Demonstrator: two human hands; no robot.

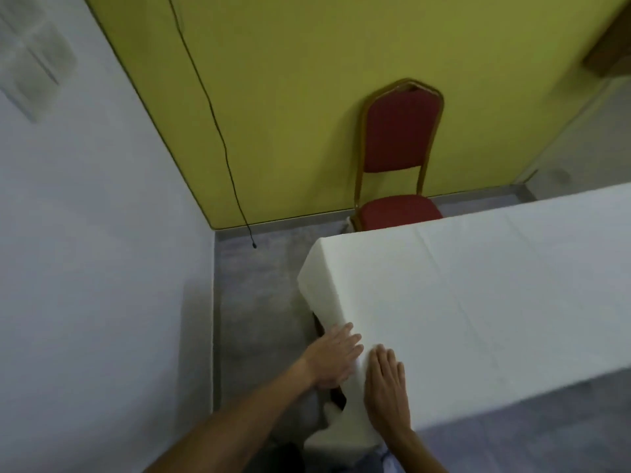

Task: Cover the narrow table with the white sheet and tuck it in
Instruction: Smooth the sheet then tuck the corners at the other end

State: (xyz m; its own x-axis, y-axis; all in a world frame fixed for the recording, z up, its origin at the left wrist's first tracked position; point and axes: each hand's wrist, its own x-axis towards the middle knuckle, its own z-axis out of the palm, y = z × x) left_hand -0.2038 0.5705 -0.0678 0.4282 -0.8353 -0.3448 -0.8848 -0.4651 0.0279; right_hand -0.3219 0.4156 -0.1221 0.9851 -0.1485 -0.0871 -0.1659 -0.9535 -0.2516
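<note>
Nearest, the left grip [333,360] lies flat, fingers straight, against the sheet [478,285] where it drops over the bench [338,399] end. It holds nothing, only presses. Just beside it the right grip [386,387], equally flat and empty, pins the cloth on top. The sheet covers the whole top, but the end flap hangs loose — dark frame shows beneath. Likely best: pin the top firmly while the left sweeps the flap under, smooth and taut.

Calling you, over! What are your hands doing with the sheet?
Left hand, right hand flat on white sheet, near corner. Top covered, corner fabric loose. Red chair behind, clear.
</note>
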